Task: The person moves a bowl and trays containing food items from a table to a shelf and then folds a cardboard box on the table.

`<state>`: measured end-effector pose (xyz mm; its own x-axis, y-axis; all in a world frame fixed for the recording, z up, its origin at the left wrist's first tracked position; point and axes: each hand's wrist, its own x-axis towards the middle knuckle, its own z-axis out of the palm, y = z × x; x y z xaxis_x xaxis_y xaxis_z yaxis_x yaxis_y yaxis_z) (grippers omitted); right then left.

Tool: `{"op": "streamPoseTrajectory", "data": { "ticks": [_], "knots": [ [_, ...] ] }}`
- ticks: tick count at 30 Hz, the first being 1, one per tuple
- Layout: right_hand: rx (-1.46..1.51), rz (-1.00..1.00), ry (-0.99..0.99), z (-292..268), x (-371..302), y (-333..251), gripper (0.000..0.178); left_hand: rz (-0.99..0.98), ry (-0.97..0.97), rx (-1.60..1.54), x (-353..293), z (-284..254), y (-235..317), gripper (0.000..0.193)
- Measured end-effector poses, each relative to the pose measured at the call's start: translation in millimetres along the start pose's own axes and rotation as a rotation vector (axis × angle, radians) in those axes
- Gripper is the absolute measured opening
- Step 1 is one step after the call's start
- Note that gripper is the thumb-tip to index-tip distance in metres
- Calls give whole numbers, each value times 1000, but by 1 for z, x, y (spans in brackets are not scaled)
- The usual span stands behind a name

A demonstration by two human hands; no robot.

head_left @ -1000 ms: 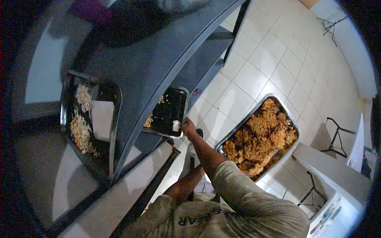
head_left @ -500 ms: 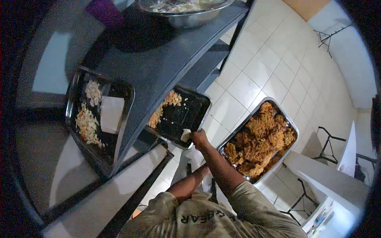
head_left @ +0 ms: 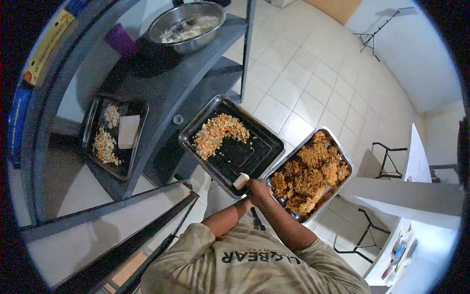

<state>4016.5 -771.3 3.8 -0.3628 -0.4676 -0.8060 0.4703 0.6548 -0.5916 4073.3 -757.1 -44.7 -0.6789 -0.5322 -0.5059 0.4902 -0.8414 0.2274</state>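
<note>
A dark oven tray (head_left: 254,171) is out beside the shelf, with a curved heap of chopped, orange-flecked vegetables (head_left: 215,132) toward its far left end. My right hand (head_left: 259,190) is closed at the tray's near corner, next to a white folded piece (head_left: 241,181) like paper or cloth. Beneath it, my left hand (head_left: 250,202) meets the same corner; its fingers are mostly hidden. Just right of the tray, close to my right forearm, a silver-rimmed pan (head_left: 349,171) holds browned, crisp-looking fried pieces (head_left: 313,171).
On the dark shelf unit (head_left: 171,88) at left stand a second dark tray (head_left: 128,169) with chopped food and a white rectangular piece, a steel bowl (head_left: 196,45) and a purple cup (head_left: 121,40). Black metal legs (head_left: 389,159) stand on the tiled floor at right.
The tray with the chopped vegetables has come out from below the upper shelf and shows whole. My left hand has come up to my right at its corner. The view has shifted.
</note>
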Motion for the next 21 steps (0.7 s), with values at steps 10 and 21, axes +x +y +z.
{"op": "streamPoseTrajectory", "data": {
  "ticks": [10, 21],
  "knots": [
    [234, -138, -297, -51, -129, -87, 23, -17, -53, 55, -17, 28, -6, 35],
    [244, -154, -416, 61, -117, -126, 21, -21, -118, 110, -24, 33, 29, 35]
  ]
}}
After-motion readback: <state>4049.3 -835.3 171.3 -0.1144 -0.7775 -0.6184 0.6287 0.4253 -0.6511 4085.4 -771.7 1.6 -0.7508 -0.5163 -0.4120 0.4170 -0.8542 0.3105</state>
